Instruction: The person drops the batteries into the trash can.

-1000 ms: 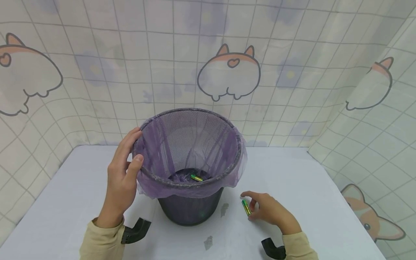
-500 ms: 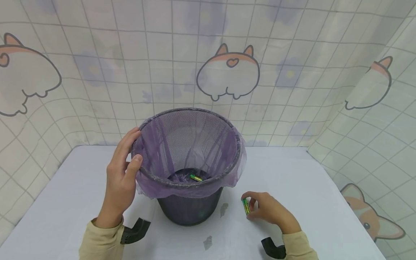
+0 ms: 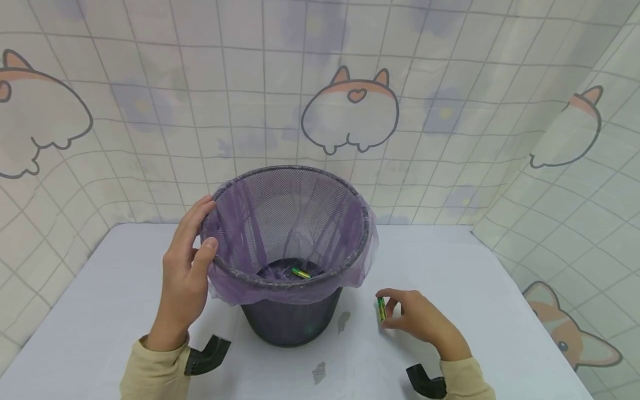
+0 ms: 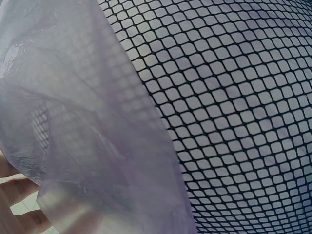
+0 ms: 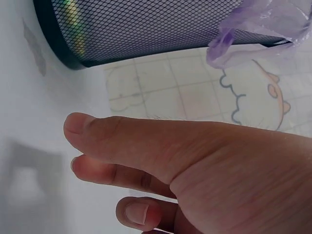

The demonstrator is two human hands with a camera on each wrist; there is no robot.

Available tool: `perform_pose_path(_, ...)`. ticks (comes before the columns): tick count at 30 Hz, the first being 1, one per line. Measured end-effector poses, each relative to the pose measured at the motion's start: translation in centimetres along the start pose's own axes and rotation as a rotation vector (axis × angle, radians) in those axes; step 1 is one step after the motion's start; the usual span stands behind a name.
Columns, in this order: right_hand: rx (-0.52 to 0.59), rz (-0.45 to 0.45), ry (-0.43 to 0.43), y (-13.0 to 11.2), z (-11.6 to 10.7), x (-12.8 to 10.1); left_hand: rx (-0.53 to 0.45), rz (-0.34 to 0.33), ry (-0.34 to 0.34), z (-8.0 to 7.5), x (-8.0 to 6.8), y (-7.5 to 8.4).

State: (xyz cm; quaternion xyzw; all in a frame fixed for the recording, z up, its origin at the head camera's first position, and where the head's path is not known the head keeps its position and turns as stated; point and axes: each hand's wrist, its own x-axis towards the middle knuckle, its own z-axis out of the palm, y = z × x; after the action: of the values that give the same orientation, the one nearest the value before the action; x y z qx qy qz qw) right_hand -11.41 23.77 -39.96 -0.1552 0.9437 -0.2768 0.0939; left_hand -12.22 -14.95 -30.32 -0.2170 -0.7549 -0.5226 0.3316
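Observation:
A dark mesh waste bin (image 3: 290, 322) stands on the table, lined with a translucent purple bag (image 3: 345, 222) folded over its rim. My left hand (image 3: 186, 278) holds the bin's left rim, fingers spread along the outside and thumb at the front. In the left wrist view, its fingers (image 4: 22, 190) partly disappear behind the bag. To the right of the bin, my right hand (image 3: 420, 316) pinches a green-and-yellow battery (image 3: 382, 309) between thumb and index finger. The right wrist view hides that battery behind the thumb (image 5: 117, 139). Another battery (image 3: 301, 273) lies inside the bin.
Two grey patches (image 3: 319, 373) mark the white table (image 3: 125, 266). A grid-patterned curtain (image 3: 225, 111) with cartoon animals hangs behind and at both sides. A black strap piece (image 3: 207, 355) sticks out from each wrist.
My right hand has taken the battery between its fingertips and moved slightly up and to the right with it. The left hand still holds the bin.

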Motion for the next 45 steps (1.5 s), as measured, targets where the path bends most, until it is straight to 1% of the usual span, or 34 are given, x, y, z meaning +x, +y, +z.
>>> perform_pose_path(4,-0.005,-0.002,0.007,-0.3,-0.4,-0.2,0.004,0.005,0.004,0.0,0.0,-0.1)
perform_pose_path(11,-0.015,0.023,0.036,-1.1,-1.0,-0.5,0.008,0.006,0.003,0.0,-0.1,0.0)
perform_pose_path(19,-0.067,0.002,0.094,-2.1,-1.5,-0.8,0.006,0.012,0.0,0.0,0.0,0.0)
perform_pose_path(25,-0.088,-0.02,0.184,-3.1,-2.0,-1.0,0.006,0.016,0.005,0.0,0.1,0.0)
perform_pose_path(29,-0.091,-0.053,0.248,-3.7,-2.2,-1.5,0.01,0.012,0.003,0.1,0.0,0.0)
perform_pose_path(35,-0.103,-0.111,0.352,-4.2,-2.6,-1.9,0.008,0.01,0.002,0.2,-0.1,0.0)
perform_pose_path(41,-0.105,-0.203,0.498,-4.4,-2.7,-1.9,0.007,0.006,0.002,0.2,0.0,-0.1)
perform_pose_path(45,-0.099,-0.244,0.567,-4.6,-2.8,-2.0,0.007,-0.001,0.004,0.1,-0.1,-0.1)
